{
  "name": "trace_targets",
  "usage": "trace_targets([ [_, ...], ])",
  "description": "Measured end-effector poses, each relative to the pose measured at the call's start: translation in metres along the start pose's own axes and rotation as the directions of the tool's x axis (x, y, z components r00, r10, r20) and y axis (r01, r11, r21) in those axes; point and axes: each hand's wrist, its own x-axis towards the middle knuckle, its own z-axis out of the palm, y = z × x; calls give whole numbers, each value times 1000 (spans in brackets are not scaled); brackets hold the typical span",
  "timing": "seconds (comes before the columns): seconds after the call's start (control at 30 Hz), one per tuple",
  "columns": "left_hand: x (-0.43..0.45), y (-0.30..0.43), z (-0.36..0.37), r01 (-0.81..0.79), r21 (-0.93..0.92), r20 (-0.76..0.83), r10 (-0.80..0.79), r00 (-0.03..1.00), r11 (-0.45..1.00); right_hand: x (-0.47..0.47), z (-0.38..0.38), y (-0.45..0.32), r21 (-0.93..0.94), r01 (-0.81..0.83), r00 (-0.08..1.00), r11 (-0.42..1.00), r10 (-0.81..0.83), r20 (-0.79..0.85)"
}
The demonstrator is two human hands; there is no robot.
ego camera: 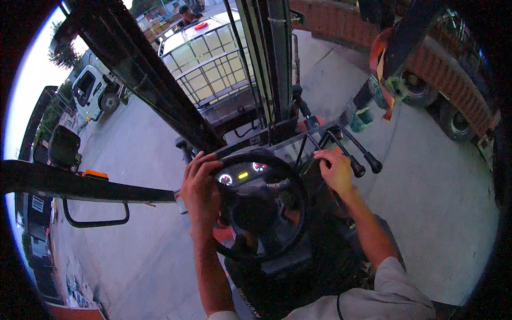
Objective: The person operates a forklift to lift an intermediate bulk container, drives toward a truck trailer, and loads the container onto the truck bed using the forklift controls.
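Note:
I sit at a forklift's black steering wheel (303,208). My left hand (200,180) wraps over the wheel's upper left rim. To the right of the wheel, my right hand (335,170) is curled around the end of a control lever (314,142), its knob hidden by the fingers. Two more levers with black knobs (374,163) stand just right of that hand. Behind the wheel a lit instrument panel (243,175) shows two gauges and a small yellow display. Ahead, beyond the mast (276,60), is a pale IBC tank (208,60) in a metal cage with a red cap.
A person (187,16) is behind the tank. A white truck (90,90) with a lit orange lamp is at left on the concrete ground (148,160). A rusty-red truck bed (452,76) with wheels lies along the right. Cab posts (140,72) and a mirror (65,147) frame the view.

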Motion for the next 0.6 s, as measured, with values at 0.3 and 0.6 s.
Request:
trace_targets([
  [0.3, -93, -12, -44, 79, 103, -83, -70, 994, 992, 11, 14, -15, 152, -141, 983, 978, 121, 135],
  [0.6, -115, -6, -44, 28, 86, -87, -20, 996, 996, -7, -21, 32, -89, -77, 979, 993, 92, 181],
])
